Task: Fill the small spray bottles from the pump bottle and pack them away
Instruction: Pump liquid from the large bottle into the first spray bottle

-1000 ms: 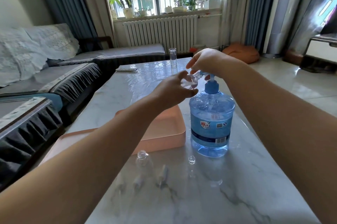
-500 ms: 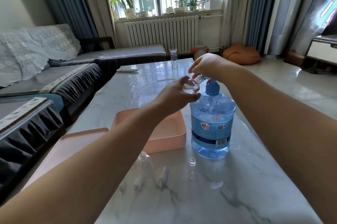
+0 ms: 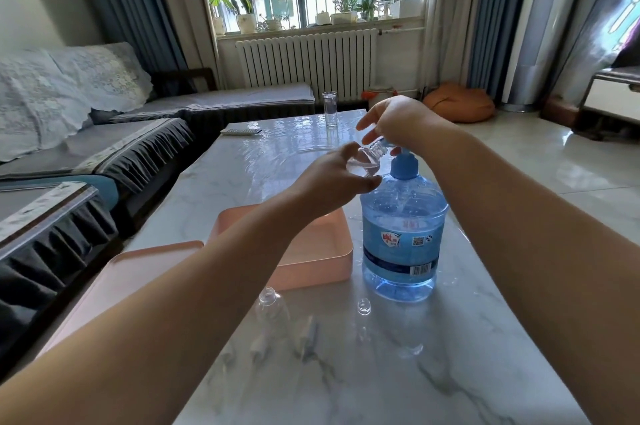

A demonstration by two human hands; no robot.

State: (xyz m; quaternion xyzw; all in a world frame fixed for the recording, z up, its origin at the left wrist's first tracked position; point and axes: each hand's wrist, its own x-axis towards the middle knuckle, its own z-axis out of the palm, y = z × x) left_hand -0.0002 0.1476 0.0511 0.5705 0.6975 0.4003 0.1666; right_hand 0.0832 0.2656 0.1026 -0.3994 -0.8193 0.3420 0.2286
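Note:
A blue pump bottle (image 3: 403,234), shaped like a small water jug, stands on the marble table right of centre. My left hand (image 3: 332,182) grips a small clear spray bottle (image 3: 365,161), tilted with its threaded neck up against the pump's spout. My right hand (image 3: 398,123) rests on top of the blue pump head, fingers extended to the left over the spout. Nearer to me, a second clear bottle (image 3: 272,312) lies on the table with loose spray heads (image 3: 306,334) and a small clear cap (image 3: 364,306).
A pink tray (image 3: 315,265) sits left of the pump bottle, with its pink lid (image 3: 121,272) nearer on the left. A tall glass (image 3: 329,109) and a remote (image 3: 241,131) stand at the table's far end. A grey sofa runs along the left.
The pump head sits lower under my right hand, and that hand's fingers have spread out. My left hand keeps the small bottle at the spout. The view has shifted slightly.

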